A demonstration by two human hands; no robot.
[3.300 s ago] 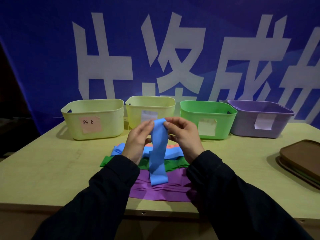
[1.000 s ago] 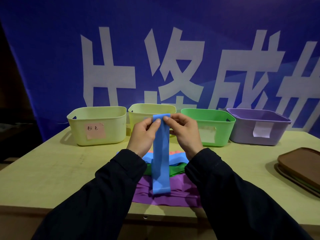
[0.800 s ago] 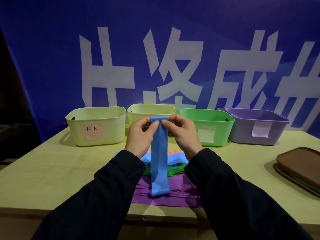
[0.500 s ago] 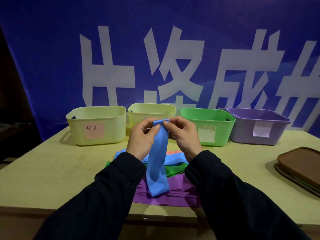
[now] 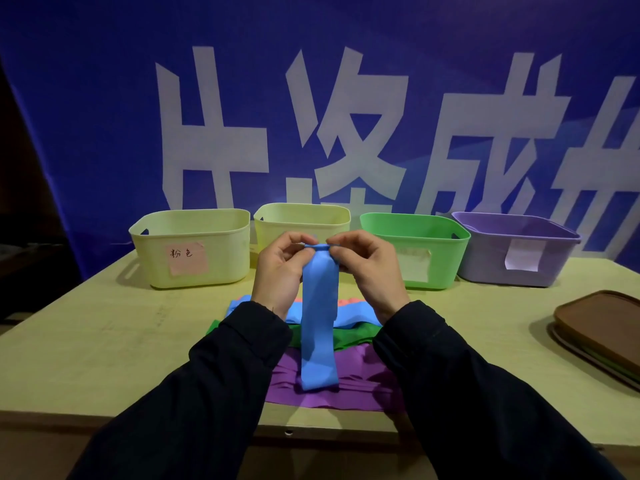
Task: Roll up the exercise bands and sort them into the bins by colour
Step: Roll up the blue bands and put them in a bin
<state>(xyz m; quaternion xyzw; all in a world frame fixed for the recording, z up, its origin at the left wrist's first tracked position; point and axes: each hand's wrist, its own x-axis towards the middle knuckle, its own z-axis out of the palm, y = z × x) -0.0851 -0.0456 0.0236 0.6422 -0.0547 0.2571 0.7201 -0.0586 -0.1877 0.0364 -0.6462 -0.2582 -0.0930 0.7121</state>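
Left hand (image 5: 278, 271): pinches the top edge of the blue band (image 5: 319, 320).
Right hand (image 5: 369, 268): pinches the same edge.
Blue band: hangs above the purple band (image 5: 353, 386), lower end touching it.
Bins: yellow bin (image 5: 301, 220) behind the blue band.
Bench (image 5: 86, 341): carries the purple band.

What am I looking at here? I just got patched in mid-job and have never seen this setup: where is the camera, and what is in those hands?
There is no machine: a person in dark sleeves works with bare hands, and the single camera sits on their head, looking forward and down. The left hand and right hand pinch the top end of a blue band, which hangs down to the band pile. On the table lie more bands: blue, green, purple and a pink edge at the back. Behind stand four bins: two pale yellow, one green, one purple. Brown lids are stacked at the right.
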